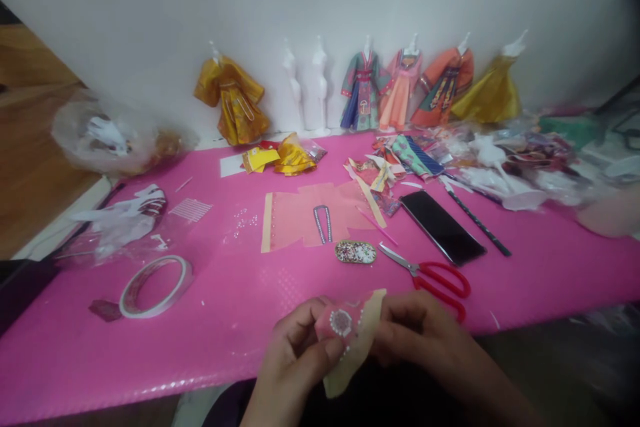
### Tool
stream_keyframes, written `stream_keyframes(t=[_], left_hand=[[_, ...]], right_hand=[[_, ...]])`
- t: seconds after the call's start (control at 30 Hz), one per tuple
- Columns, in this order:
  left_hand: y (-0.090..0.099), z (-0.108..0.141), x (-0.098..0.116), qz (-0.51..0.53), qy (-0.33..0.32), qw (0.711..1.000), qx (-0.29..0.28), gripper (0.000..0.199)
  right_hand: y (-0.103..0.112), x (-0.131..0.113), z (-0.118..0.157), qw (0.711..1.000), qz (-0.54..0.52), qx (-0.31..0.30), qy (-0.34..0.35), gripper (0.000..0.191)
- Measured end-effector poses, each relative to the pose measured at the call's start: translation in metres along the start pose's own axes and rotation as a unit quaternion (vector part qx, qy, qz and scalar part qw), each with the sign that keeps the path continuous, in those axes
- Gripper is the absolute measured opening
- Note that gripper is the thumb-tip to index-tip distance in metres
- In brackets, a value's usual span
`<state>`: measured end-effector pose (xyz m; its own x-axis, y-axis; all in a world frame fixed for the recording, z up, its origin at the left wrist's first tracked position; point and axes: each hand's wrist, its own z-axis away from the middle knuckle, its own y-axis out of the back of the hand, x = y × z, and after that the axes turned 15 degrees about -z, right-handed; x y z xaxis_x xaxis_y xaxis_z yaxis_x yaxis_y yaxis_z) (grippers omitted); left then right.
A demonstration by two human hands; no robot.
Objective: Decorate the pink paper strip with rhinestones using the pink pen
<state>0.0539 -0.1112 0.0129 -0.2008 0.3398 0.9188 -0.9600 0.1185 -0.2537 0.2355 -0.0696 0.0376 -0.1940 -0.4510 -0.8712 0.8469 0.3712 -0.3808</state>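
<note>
Cloth piece is sitting between my hands near the table's front edge, long cream band running away and rightward, left hand pinching the pink side, right hand, nearer the band, gripping its far end.

Pink fabric piece with cream band, white beads and round pale ornament; curled and tilted, held between left hand and right hand.

Dim, hazy light; soft, blurred edges
</note>
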Motion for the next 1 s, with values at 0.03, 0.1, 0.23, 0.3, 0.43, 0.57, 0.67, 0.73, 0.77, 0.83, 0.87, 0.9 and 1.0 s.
stream_keyframes(t=[0.03, 0.1, 0.23, 0.3, 0.43, 0.57, 0.67, 0.73, 0.77, 0.83, 0.87, 0.9, 1.0], left_hand=[[0.003, 0.000, 0.002, -0.011, -0.013, 1.000, -0.013, 0.011], [0.007, 0.001, 0.005, -0.027, -0.018, 0.999, -0.035, 0.012], [0.010, 0.002, 0.008, -0.078, 0.020, 0.993, -0.086, 0.015], [0.009, 0.002, 0.009, -0.130, 0.033, 0.985, -0.105, 0.015], [0.010, -0.001, 0.014, -0.239, 0.041, 0.962, -0.128, 0.008], [0.015, -0.005, 0.019, -0.309, 0.023, 0.942, -0.127, 0.008], [0.016, -0.006, 0.023, -0.351, 0.016, 0.928, -0.120, 0.007], [0.015, -0.007, 0.027, -0.352, 0.015, 0.929, -0.117, 0.008], [0.014, -0.007, 0.028, -0.337, 0.017, 0.934, -0.121, 0.008], [0.014, -0.009, 0.029, -0.282, 0.021, 0.949, -0.136, 0.010], [0.014, -0.010, 0.028, -0.251, 0.020, 0.958, -0.136, 0.012], [0.015, -0.011, 0.027, -0.227, 0.016, 0.966, -0.123, 0.017], [0.019, -0.012, 0.019, -0.197, -0.025, 0.980, -0.013, 0.025]], right_hand=[[0.003, 0.000, 0.000, 0.999, 0.033, 0.031, 0.019, 0.039], [0.007, 0.001, 0.001, 0.987, 0.090, 0.100, 0.087, 0.038], [0.009, 0.003, 0.006, 0.967, 0.158, 0.073, 0.188, 0.012], [0.006, 0.005, 0.008, 0.972, 0.174, 0.033, 0.154, 0.029], [-0.001, 0.005, 0.005, 0.981, 0.185, -0.017, 0.057, 0.013], [-0.004, 0.006, -0.003, 0.995, 0.097, -0.021, 0.007, 0.019], [-0.003, 0.014, -0.005, 0.997, -0.012, -0.073, -0.034, 0.025], [-0.002, 0.019, -0.004, 0.991, -0.065, -0.106, -0.053, 0.027], [-0.001, 0.022, -0.005, 0.989, -0.076, -0.113, -0.054, 0.027], [0.000, 0.023, -0.005, 0.989, -0.081, -0.117, -0.040, 0.026], [0.000, 0.023, -0.005, 0.989, -0.081, -0.119, -0.032, 0.026], [0.000, 0.021, -0.006, 0.989, -0.085, -0.119, -0.026, 0.025], [-0.002, 0.013, -0.006, 0.986, -0.129, -0.104, -0.026, 0.023]])
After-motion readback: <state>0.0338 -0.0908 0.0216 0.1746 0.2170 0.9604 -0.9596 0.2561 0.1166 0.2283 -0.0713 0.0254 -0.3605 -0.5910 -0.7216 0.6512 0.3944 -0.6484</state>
